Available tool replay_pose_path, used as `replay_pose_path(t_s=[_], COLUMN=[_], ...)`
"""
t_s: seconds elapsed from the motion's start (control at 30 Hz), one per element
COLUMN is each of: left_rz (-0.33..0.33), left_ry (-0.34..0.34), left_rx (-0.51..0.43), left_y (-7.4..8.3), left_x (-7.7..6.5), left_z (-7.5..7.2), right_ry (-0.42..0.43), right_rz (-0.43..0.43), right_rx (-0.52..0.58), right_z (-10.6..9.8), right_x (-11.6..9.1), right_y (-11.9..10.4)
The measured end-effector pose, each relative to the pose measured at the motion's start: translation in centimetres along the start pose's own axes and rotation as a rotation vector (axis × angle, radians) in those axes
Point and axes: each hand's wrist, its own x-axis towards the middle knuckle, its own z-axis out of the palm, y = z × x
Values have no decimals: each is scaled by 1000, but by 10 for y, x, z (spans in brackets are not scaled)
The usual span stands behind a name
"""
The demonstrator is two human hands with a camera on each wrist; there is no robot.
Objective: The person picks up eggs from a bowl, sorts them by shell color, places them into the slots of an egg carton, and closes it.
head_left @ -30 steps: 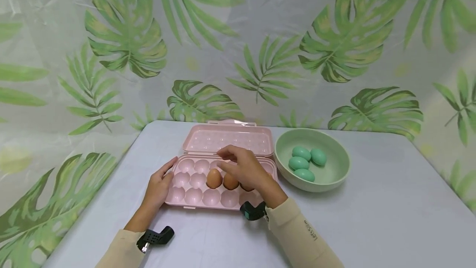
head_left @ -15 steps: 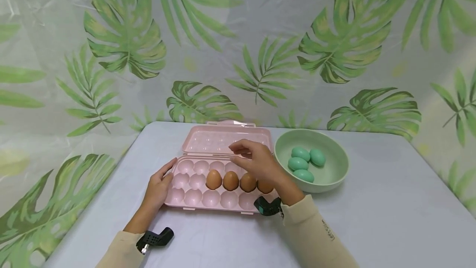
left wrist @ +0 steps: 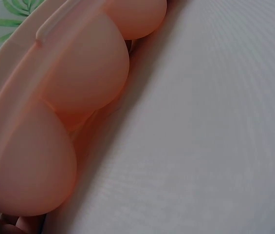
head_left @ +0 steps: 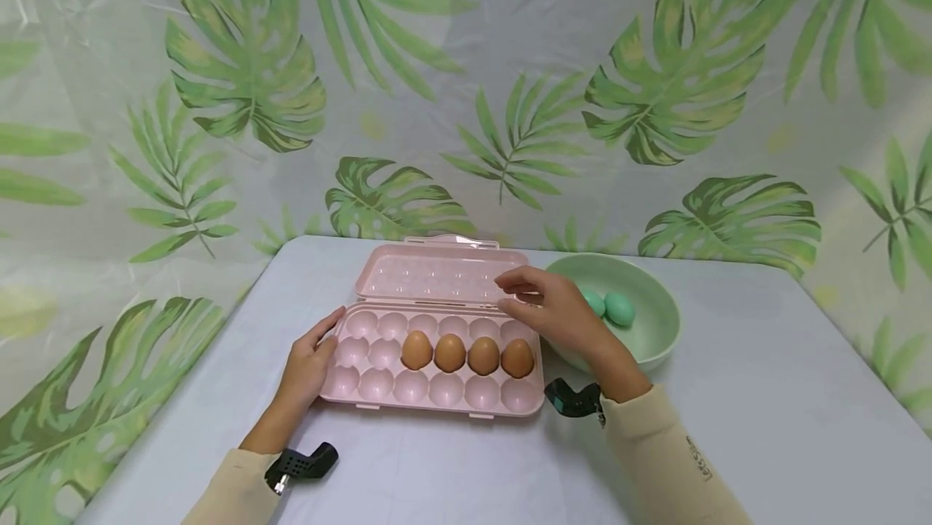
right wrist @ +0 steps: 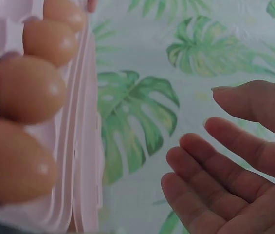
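A pink egg box [head_left: 410,387] lies with its lid [head_left: 444,273] folded back behind it. Several brown eggs [head_left: 450,353] stand in a line in its middle row; the other cups that show hold nothing. At the box's left edge my left hand [head_left: 306,367] grips the rim; a bit of its fingers [left wrist: 3,225] shows under the box in the left wrist view. My right hand [head_left: 557,311] holds nothing, fingers apart and gently bent, above the box's right end and in front of the green bowl [head_left: 658,339]. Green eggs [head_left: 620,310] lie in the bowl, partly hidden by that hand.
A white-covered table [head_left: 408,468] bears the box and bowl. Behind it hangs a leaf-patterned sheet [head_left: 524,40]. Each wrist wears a black camera mount, such as the right one [head_left: 571,399].
My right hand has moved to the right, from over the brown eggs toward the bowl, uncovering the whole row of eggs. The left hand has stayed at the box's left edge.
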Motion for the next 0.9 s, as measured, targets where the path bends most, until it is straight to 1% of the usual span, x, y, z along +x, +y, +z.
replay_pose_path(t_s=[0.13, 0.2, 0.27, 0.33, 0.57, 0.63, 0.67, 0.77, 0.9], left_rz=[-18, -25, -19, -10, -3, 9, 11, 15, 0], left_ry=[-16, -20, -13, -6, -7, -1, 2, 3, 5], left_rx=[-15, -14, -7, 1, 6, 7, 12, 15, 17], left_y=[18, 22, 16, 6, 8, -3, -4, -6, -5], left_x=[-5, -6, -5, -1, -1, 3, 3, 4, 2], left_z=[0, -1, -1, -1, -1, -1, -1, 0, 0], right_ry=[12, 17, 21, 23, -2, -7, -9, -5, 5], right_rz=[1, 6, 16, 31, 62, 69, 71, 78, 82], right_rx=[-22, -27, -28, -32, -77, -86, -89, -94, -90], right_z=[-12, -19, -26, -32, -51, -55, -57, -61, -65], right_x=[-5, -7, -10, -13, -25, -27, -29, -32, -34], right_y=[11, 16, 19, 21, 32, 37, 39, 42, 45])
